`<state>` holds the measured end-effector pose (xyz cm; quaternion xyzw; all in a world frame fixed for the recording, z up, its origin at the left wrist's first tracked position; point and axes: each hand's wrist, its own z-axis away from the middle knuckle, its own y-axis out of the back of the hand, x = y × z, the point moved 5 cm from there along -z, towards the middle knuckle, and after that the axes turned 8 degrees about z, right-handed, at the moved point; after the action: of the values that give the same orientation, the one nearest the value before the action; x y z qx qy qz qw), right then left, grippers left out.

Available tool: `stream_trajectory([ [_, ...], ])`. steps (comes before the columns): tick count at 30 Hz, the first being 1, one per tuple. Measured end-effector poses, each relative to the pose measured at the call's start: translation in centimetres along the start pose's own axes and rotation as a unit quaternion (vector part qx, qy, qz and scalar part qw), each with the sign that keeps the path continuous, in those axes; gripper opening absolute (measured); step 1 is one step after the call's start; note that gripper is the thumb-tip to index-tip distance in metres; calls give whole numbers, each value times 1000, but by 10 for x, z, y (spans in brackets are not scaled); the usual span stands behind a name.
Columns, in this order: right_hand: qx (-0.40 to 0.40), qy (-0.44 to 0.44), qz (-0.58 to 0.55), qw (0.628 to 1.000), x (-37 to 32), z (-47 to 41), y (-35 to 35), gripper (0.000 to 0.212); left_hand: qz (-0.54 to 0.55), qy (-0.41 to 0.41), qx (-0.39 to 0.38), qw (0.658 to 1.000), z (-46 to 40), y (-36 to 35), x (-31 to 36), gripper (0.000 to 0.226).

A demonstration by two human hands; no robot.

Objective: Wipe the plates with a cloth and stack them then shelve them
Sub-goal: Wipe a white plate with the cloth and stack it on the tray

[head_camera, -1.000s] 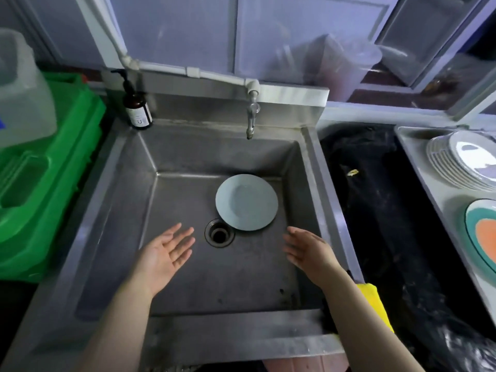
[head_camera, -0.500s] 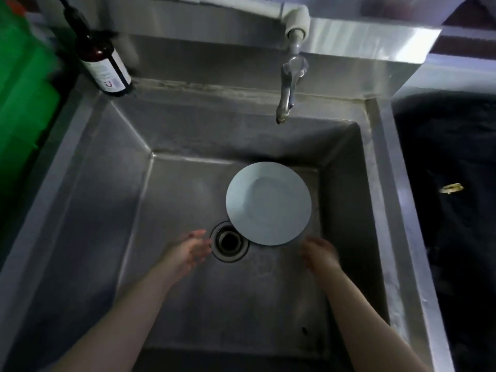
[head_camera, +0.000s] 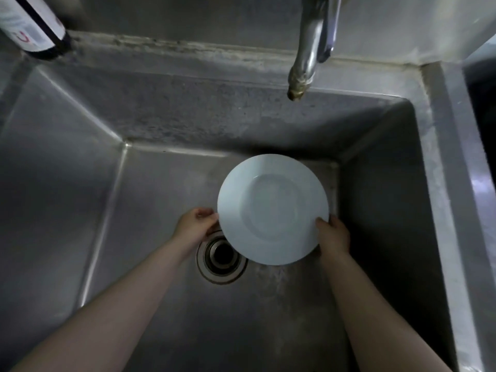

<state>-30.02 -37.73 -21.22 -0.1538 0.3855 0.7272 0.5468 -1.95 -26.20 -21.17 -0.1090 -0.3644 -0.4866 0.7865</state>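
Both hands are down inside the steel sink (head_camera: 67, 189), gripping a pale plate (head_camera: 272, 209) by its rim: the left hand (head_camera: 194, 228) pinches the left edge, the right hand (head_camera: 334, 236) clasps the lower right edge with the thumb on top. The plate sits face up toward the back right of the basin, its near edge overlapping the round drain (head_camera: 221, 260). Above, the tap (head_camera: 304, 60) hangs over the back wall, and a dark bottle with a white label (head_camera: 32, 28) stands on the ledge at the far left corner.
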Motion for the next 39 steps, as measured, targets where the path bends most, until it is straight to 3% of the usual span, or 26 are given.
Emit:
stream_trajectory([
  [4,-14,-83,-117,990,4,-11,-6,24,12,-12,-51,999,-9,-15,6,7],
  [7,-34,-130,-200,970,6,-13,-10,17,31,-14,-78,996,-9,-26,7,13],
  [11,-40,-169,-260,950,10,-2,-16,40,31,-15,-64,997,-4,-24,-2,23],
  [13,-25,-165,-266,949,15,6,-16,30,25,-23,-53,998,4,-17,-9,25],
  [15,-18,-132,-255,958,16,17,-16,25,31,-32,-43,998,13,-8,-16,27],
  [18,-10,-108,-236,966,13,43,-16,39,55,-61,-26,996,31,8,-16,29],
  [22,-7,-45,-250,967,0,89,-8,42,65,-128,-7,990,68,37,0,34],
  [28,-39,92,-267,959,-51,179,19,23,112,-231,-4,967,153,85,40,38],
  [32,-69,206,-293,931,-96,249,44,19,140,-314,-8,939,220,113,78,37],
  [36,-74,339,-293,891,-140,321,75,39,158,-395,-11,905,282,137,116,36],
  [39,-82,424,-296,852,-169,373,95,33,171,-445,-9,879,325,154,141,38],
])
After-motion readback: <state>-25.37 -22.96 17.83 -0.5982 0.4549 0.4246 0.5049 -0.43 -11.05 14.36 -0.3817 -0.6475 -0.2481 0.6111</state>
